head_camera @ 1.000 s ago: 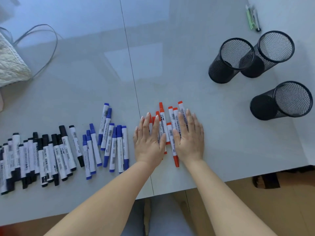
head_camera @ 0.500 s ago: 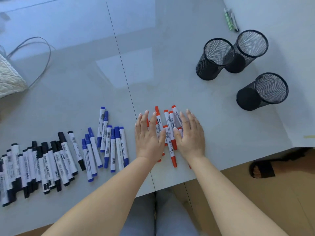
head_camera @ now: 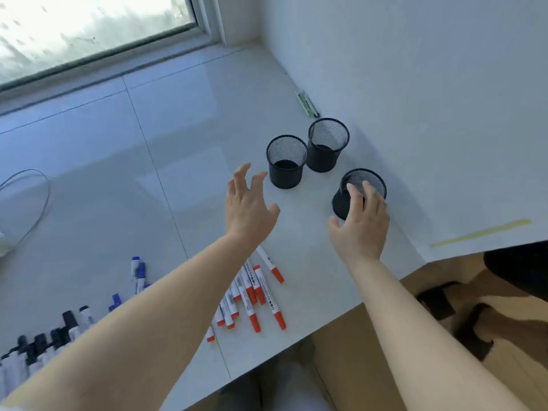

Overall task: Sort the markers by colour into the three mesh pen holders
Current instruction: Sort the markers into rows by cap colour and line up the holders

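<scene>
Black mesh marks the three pen holders, all empty and upright at the far right of the desk (head_camera: 189, 161): the left holder (head_camera: 286, 162), the far holder (head_camera: 328, 145) touching it, and the near holder (head_camera: 360, 189) set apart toward the edge. The left hand (head_camera: 247, 209) is held in the air with fingers spread and nothing in it, just short of the left holder. The right hand (head_camera: 360, 222) is likewise open, its fingers reaching up in front of the near holder; whether the fingertips touch the mesh cannot be told.

No marker has yet been sorted. The red markers (head_camera: 252, 295) lie bunched near the desk edge, partly hidden under the left forearm. The blue markers (head_camera: 137, 272) lie to their left, and the black markers (head_camera: 44, 342) furthest left, at the near corner.

The step in hand is judged to be fetching holders closer to the markers. It would be done well if each holder were gripped round its wall, low enough not to tip, and slid or lifted upright. One holder should be set beside each colour group, mouth up. Light mesh could topple if pushed at the rim, and the near holder stands close to the desk edge, so care is called for there.
</scene>
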